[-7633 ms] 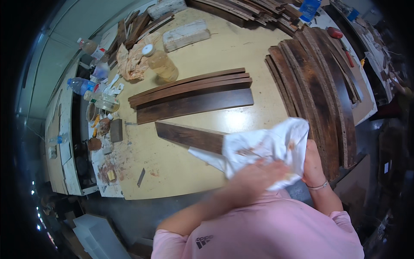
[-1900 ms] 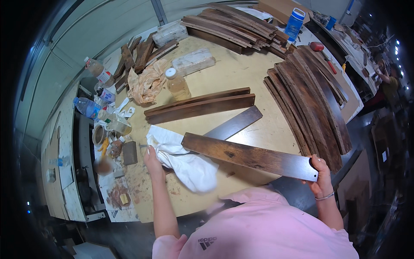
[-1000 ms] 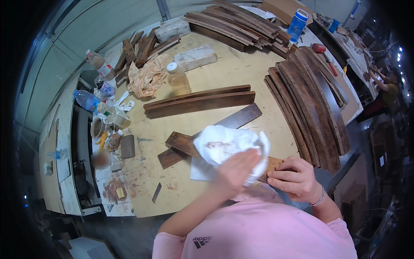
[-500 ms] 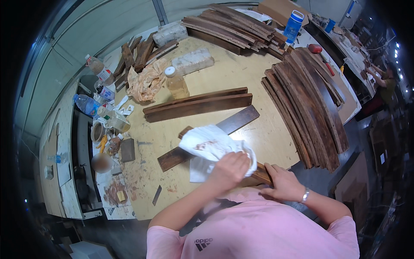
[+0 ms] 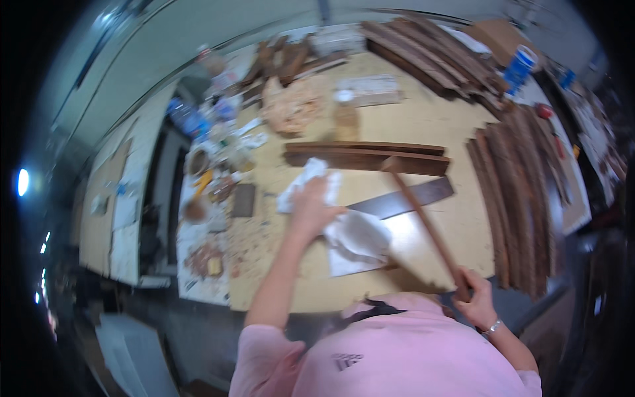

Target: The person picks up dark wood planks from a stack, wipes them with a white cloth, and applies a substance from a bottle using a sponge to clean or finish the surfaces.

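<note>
My right hand is closed around the near end of a narrow brown wooden strip, which slants up and away to the left over the table. A white cloth is gripped in my left hand, part of it bunched above the fingers and part draping to the right. Beneath the cloth's right side lies a flat dark board, partly covered. Just beyond, two brown wooden pieces stand side by side. The picture is smeared by motion.
Curved brown wooden slats are stacked at right and far right. A capped bottle of amber liquid, crumpled tan cloth and wrapped block sit at the back. Bottles and a dark block line the left edge.
The cloth has come away from the wooden strip and moved left with my left hand. My right hand has lifted the strip and swung its far end rightward. The whole view has shifted.
</note>
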The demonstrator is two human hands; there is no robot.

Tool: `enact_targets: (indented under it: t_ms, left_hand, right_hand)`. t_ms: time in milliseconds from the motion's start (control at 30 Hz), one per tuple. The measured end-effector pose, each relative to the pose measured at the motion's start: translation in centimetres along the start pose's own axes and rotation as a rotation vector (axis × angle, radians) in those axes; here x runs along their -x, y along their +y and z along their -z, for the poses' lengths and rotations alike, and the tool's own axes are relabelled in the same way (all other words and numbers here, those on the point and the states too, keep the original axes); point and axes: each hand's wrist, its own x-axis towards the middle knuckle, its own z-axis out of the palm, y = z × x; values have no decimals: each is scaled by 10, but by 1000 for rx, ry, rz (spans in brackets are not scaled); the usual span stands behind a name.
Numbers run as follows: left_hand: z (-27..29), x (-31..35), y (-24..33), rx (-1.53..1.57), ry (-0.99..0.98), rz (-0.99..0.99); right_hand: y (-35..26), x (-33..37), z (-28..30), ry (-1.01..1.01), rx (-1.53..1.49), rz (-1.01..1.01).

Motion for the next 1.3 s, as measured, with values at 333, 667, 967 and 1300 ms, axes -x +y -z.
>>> enact_targets:
  t_ms: [333, 667, 967, 1300]
  left_hand:
    - [70, 163, -188, 180, 725, 604]
    - [73, 237, -245, -442, 509, 712]
    - [74, 164, -146, 436, 848, 398]
    - [50, 12, 101, 476, 528, -281]
  right_hand:
    - [-70, -76, 8, 25, -766, -80]
    - [-111, -116, -33, -20, -1003, -23]
    - [-100, -159, -45, 66, -838, -17]
    - [-112, -170, -49, 73, -695, -4]
